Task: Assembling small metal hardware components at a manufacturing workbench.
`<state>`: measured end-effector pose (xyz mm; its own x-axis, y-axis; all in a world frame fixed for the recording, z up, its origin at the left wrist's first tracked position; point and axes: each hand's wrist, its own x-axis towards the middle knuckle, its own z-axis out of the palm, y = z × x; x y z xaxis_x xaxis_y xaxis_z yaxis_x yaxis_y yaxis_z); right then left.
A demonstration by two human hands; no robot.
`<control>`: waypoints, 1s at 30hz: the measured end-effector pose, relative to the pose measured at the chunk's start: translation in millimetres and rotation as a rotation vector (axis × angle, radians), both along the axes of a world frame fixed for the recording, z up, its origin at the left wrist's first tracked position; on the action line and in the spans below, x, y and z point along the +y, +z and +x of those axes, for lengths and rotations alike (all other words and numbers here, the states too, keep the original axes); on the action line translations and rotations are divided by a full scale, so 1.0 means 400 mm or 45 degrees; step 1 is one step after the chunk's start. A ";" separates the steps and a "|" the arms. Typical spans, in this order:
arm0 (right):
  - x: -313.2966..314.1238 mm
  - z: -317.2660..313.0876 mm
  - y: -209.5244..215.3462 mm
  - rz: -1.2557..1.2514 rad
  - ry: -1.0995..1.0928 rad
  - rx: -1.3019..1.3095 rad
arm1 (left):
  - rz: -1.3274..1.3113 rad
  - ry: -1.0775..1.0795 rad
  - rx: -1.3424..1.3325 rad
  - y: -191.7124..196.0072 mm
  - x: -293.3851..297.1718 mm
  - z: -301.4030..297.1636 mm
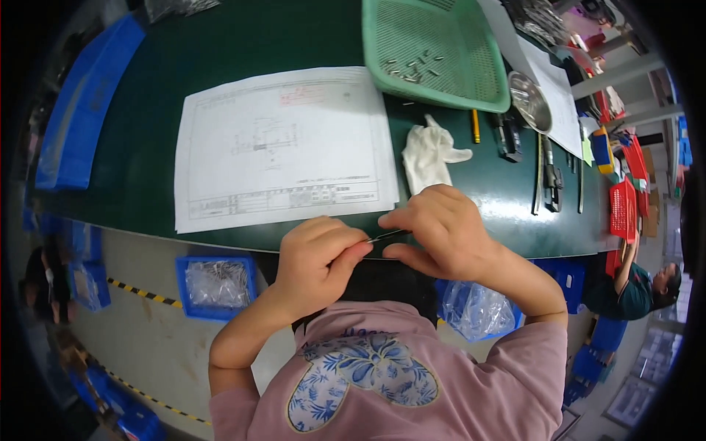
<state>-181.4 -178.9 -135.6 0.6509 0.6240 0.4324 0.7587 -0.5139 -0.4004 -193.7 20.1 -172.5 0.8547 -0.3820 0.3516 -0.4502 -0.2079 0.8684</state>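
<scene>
My left hand [318,257] is closed, its thumb and forefinger pinching a slim metal piece [379,238] at the table's near edge. The piece points right, with a silvery end at the left fingertips and a darker end towards my right hand [445,231]. The right thumb and forefinger stand apart around that dark end; its tip is hard to make out. Just beyond the right hand lies a white glove [432,151]. A printed drawing sheet [220,158] rests flat on the green table [500,209], beyond my left hand.
Small metal pins [412,71] lie in a green mesh basket [478,92] at the back. Right of it are a metal bowl [531,103], a yellow pencil [476,126] and dark tools [551,176]. Blue bins [179,290] stand below the table edge. Another person [640,290] is at far right.
</scene>
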 end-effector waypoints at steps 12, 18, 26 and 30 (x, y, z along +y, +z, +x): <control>-0.146 -0.059 0.023 -0.151 -0.176 -0.388 | -0.036 -0.328 0.198 0.031 -0.140 0.024; -0.176 -0.057 -0.005 -0.103 -0.183 -0.296 | 0.048 -0.299 0.353 0.025 -0.169 0.021; -0.203 -0.073 -0.028 -0.168 -0.103 0.377 | 0.248 -0.322 -0.360 0.011 -0.180 0.031; -0.181 -0.056 -0.022 0.206 -0.147 -0.013 | -0.043 -0.362 0.663 0.001 -0.152 0.026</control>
<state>-203.7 -251.4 -144.4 0.7094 0.4669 0.5280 0.7027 -0.5275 -0.4776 -183.5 -40.6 -172.0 0.7838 -0.6170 -0.0709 0.0033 -0.1099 0.9939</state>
